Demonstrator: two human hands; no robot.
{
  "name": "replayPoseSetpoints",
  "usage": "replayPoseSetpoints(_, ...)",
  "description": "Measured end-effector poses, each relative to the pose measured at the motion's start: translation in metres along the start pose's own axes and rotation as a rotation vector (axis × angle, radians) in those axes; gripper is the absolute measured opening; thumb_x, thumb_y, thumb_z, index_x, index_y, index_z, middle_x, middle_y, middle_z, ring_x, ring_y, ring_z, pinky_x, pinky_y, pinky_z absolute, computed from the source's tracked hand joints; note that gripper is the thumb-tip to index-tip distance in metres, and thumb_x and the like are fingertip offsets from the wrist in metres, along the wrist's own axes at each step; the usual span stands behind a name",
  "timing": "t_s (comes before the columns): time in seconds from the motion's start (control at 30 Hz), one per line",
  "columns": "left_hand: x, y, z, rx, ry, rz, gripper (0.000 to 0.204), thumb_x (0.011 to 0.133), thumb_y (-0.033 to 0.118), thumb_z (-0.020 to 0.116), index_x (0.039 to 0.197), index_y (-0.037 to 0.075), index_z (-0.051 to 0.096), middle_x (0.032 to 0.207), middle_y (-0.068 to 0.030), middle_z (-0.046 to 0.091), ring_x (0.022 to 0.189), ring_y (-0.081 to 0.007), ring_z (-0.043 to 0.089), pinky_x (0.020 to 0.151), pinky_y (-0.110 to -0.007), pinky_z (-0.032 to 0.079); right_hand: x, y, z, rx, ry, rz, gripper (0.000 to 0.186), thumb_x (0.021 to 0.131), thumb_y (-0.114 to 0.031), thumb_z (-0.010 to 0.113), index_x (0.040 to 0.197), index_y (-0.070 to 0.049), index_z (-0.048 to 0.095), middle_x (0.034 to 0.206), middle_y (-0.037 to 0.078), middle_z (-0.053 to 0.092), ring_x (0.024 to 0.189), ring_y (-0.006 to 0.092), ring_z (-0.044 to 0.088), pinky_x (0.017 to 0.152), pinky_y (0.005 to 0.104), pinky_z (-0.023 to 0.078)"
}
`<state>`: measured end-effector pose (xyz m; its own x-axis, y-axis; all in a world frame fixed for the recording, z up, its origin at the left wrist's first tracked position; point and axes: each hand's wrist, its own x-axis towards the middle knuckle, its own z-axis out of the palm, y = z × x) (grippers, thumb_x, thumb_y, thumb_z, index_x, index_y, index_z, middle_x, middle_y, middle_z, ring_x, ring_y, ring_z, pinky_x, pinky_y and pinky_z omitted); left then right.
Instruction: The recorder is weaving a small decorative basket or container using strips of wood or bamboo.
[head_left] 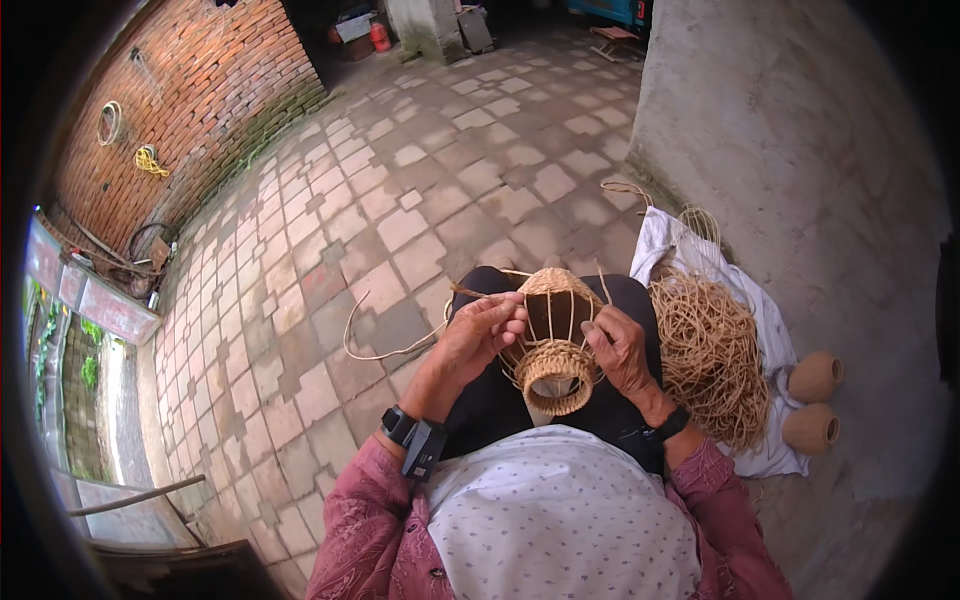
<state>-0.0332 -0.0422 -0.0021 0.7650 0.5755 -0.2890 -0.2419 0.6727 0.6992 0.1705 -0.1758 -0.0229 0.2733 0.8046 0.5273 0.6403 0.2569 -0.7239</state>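
On my lap rests a half-woven basket (558, 378) of tan twisted cord, its round rim facing me. Thin upright stakes span an open band between the woven rim and the woven far end. My left hand (486, 326) pinches a strand of cord (470, 291) at the basket's left side. A loose length of cord loops out to the left beyond that hand. My right hand (618, 347) is closed against the basket's right side, where a cord end stands up; what its fingers grip is hidden.
To my right, a heap of tan cord (708, 355) lies on a white cloth sack (775, 320). Two clay-coloured pots (815, 378) sit beside it near a grey wall (800, 150). Paving bricks (380, 230) cover the floor; a brick wall (200, 90) stands far left.
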Motion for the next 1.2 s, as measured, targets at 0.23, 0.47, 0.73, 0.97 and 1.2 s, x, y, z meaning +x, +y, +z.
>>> replayPoseSetpoints(0.23, -0.01, -0.006, 0.011, 0.677, 0.222, 0.136, 0.018, 0.094, 0.018, 0.061, 0.102, 0.004, 0.069, 0.074, -0.0026, 0.063, 0.061, -0.0077, 0.059, 0.055, -0.021, 0.047, 0.0, 0.001, 0.0, 0.016, 0.013, -0.012, 0.027, 0.085, -0.013, 0.067, 0.067, 0.0, 0.052, 0.063, 0.011, 0.047, 0.058, 0.0309, 0.05, 0.056, 0.0386, 0.041)
replayPoseSetpoints(0.47, -0.01, -0.021, 0.018, 1.284, 0.364, 0.45, 0.014, 0.09, 0.012, 0.058, 0.095, 0.001, 0.066, 0.07, -0.007, 0.063, 0.06, -0.0114, 0.059, 0.056, -0.03, 0.046, -0.001, -0.005, 0.0, 0.054, 0.016, 0.093, 0.027, 0.085, -0.013, 0.067, 0.066, 0.0, 0.052, 0.062, 0.011, 0.048, 0.057, 0.0272, 0.049, 0.056, 0.0358, 0.041)
replayPoseSetpoints(0.73, 0.014, 0.003, 0.056, 1.462, 0.27, 0.475, 0.018, 0.085, 0.017, 0.056, 0.09, 0.001, 0.061, 0.074, -0.0252, 0.063, 0.073, -0.0435, 0.064, 0.065, -0.05, 0.05, -0.033, 0.015, -0.007, 0.502, -0.104, 0.436, 0.032, 0.094, -0.023, 0.059, 0.074, 0.001, 0.057, 0.069, 0.004, 0.056, 0.065, 0.0097, 0.051, 0.06, 0.027, 0.041)
replayPoseSetpoints(0.97, 0.006, 0.034, 0.05, 1.262, -0.094, 0.113, 0.022, 0.087, 0.012, 0.063, 0.108, 0.007, 0.065, 0.073, -0.0019, 0.063, 0.066, -0.0101, 0.062, 0.056, -0.027, 0.049, -0.033, 0.018, -0.017, 0.412, -0.164, 0.575, 0.034, 0.095, -0.028, 0.06, 0.076, 0.0, 0.062, 0.069, 0.002, 0.06, 0.067, 0.0074, 0.051, 0.062, 0.025, 0.042)
replayPoseSetpoints(1.2, -0.034, 0.016, -0.032, 0.053, -0.001, 0.081, 0.027, 0.097, 0.006, 0.053, 0.124, 0.003, 0.057, 0.094, -0.0044, 0.067, 0.075, -0.0091, 0.063, 0.067, -0.023, 0.054, -0.026, 0.018, -0.017, 0.449, -0.197, 0.659, 0.029, 0.093, -0.023, 0.063, 0.074, 0.0, 0.061, 0.066, 0.001, 0.054, 0.061, 0.0075, 0.046, 0.056, 0.0267, 0.04)
